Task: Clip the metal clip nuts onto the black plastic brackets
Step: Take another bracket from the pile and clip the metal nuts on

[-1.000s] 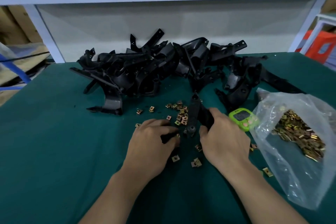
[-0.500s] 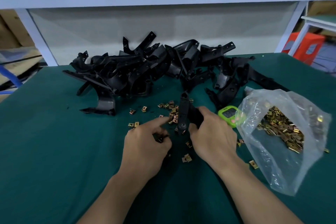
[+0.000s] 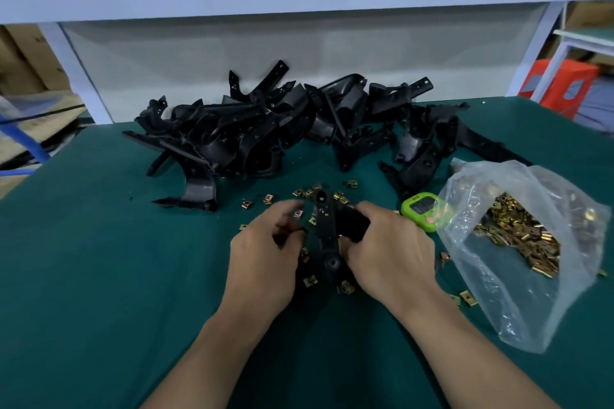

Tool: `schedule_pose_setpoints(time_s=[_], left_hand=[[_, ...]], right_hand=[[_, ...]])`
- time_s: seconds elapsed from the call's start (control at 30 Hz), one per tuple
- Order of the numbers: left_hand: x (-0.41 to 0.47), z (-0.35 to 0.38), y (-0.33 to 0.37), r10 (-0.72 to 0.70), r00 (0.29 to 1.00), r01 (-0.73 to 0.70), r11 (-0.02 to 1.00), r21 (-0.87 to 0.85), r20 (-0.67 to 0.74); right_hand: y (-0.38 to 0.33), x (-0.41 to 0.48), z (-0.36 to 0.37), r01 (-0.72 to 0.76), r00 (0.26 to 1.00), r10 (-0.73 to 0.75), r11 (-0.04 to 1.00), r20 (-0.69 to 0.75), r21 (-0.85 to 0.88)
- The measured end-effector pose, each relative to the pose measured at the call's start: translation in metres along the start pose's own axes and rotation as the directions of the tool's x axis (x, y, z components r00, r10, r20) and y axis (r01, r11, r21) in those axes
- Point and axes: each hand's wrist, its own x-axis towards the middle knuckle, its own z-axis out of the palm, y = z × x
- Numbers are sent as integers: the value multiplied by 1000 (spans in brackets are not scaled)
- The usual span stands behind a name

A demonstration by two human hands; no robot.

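While both forearms come in from the bottom edge & meet over the middle of the green table cover (image 3: 83, 276), the hands sit close together, backs up, w/ a small gap between them. R hand (image 3: 388, 252) is palm-down, wrist angled in toward centre, fingers curled round the wide part of a black bracket (image 3: 327, 229); its thumb is hidden. The bracket runs roughly lengthwise away from the person, one round-holed end at the far side, the other low between the two hands. L hand (image 3: 265, 252) is just beside the bracket's left edge, index & thumb drawn toward each other in a narrow pinch; the tips are motion-blurred, so can't tell if a nut sits between them. Writing: green timer (image 3: 420, 209) screen too blurred to read; marks on the cardboard box (image 3: 20, 56) at far left too small to read. Loose clip nuts (image 3: 309, 281) lie scattered on the cover around both hands; more fill the clear plastic bag (image 3: 491, 302) at right, which touches the timer. Pile of brackets (image 3: 265, 129) lies across the far side, apart from the hands.
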Motion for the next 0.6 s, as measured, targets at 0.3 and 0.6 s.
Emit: schedule_pose_setpoints(time_s=[0.3,0.6], left_hand=[[-3,-6,6,-60,993,59,998,-16,-104],[-4,-5,7,-122,990,105,970,-219,-66]], right_hand=[[2,1,-1,-22,1000,21,999,-20,-35],[2,1,0,-9,1000,8,998,-14,-68]])
